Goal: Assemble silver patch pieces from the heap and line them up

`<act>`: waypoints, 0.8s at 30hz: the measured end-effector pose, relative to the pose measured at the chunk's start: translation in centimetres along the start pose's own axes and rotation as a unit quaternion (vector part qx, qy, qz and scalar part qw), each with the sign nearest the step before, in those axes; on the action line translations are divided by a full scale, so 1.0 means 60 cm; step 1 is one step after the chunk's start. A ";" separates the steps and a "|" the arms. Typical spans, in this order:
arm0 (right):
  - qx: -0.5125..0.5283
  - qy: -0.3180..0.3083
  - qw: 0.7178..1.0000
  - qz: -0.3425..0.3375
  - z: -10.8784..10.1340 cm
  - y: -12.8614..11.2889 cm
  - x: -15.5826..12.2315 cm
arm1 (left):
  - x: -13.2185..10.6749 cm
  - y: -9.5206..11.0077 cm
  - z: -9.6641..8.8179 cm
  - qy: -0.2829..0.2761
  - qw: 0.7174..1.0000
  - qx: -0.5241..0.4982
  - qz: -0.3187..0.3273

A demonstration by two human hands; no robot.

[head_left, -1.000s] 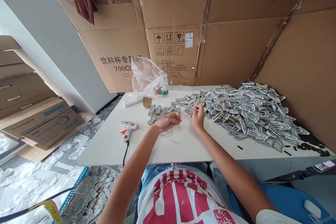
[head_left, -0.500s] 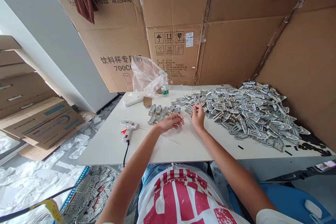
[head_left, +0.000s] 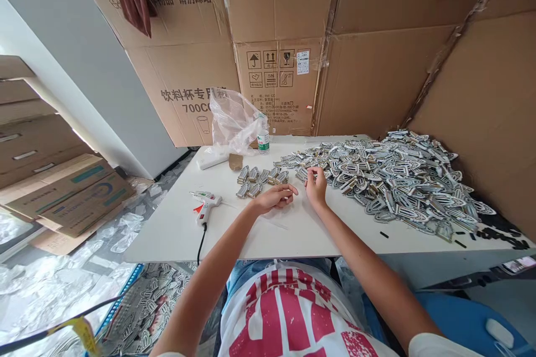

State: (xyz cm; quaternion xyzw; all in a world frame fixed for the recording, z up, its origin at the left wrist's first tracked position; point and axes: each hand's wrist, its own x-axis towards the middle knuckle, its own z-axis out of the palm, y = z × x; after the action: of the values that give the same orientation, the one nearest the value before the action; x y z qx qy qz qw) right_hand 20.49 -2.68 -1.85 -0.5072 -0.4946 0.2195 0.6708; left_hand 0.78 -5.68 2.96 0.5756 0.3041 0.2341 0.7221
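Note:
My left hand hovers low above the white table, index finger stretched toward my right hand and the others loosely bent. Nothing shows in it. My right hand has its fingers curled inward at the near edge of the metal pieces; whatever they hold, if anything, is hidden. A small group of grey arch-shaped metal pieces lies just beyond my left hand. To the right spreads a large heap of flat, slotted, arch-shaped metal pieces. A white glue gun rests on the table left of my left hand.
Tall cardboard sheets wall the table's back and right. A clear plastic bag, a bottle and a white power strip stand at the back left. Small black strips lie at the right. A blue-edged crate sits below.
My left hand has turned and moved slightly right, its index finger now pointing toward my right hand. My right hand has barely moved.

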 end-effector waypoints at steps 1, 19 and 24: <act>0.001 0.000 1.000 0.001 0.000 0.000 0.000 | 0.000 0.000 0.000 -0.002 1.000 0.000 0.001; 0.007 -0.003 1.000 0.014 -0.002 -0.010 -0.001 | 0.001 -0.002 0.020 0.040 0.995 0.087 0.030; 0.007 -0.002 1.000 0.020 -0.001 -0.010 -0.001 | 0.003 -0.004 0.020 0.037 0.992 0.124 0.016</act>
State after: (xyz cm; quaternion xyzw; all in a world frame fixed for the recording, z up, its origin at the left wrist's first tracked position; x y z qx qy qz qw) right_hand 20.42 -2.99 -1.31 -0.5118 -0.4841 0.2373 0.6689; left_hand 1.78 -6.45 2.88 0.6563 0.3479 0.2269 0.6299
